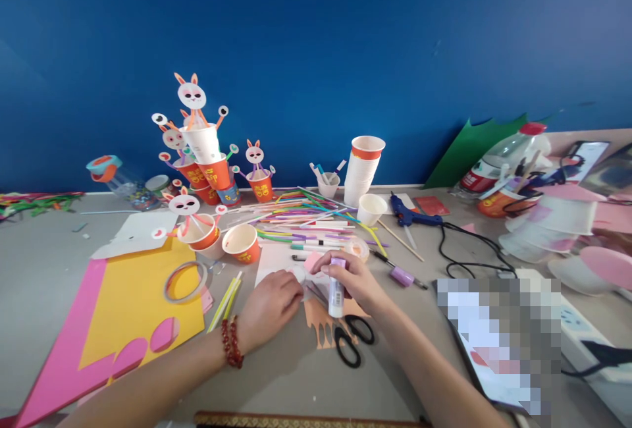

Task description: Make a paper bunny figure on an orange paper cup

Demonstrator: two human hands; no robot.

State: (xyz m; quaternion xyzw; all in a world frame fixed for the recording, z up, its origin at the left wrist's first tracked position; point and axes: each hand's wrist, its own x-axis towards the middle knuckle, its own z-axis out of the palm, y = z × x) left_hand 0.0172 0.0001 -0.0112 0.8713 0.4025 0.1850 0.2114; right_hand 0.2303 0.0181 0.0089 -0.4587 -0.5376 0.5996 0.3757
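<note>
My right hand is closed around a glue stick with a pale purple barrel, held upright above the table. My left hand, a red bead bracelet at its wrist, has its fingers curled down at a small white paper piece; whether they grip it is hidden. White paper lies beneath. Below the glue stick are black-handled scissors, resting partly on an orange paper with cut-out shapes. A pink paper piece sits near my right fingertips.
Paper cups with rabbit faces are stacked at the back left. Straws and pens spread across the middle. Yellow card and a tape roll lie left. A blue glue gun, its cable and a tablet are right.
</note>
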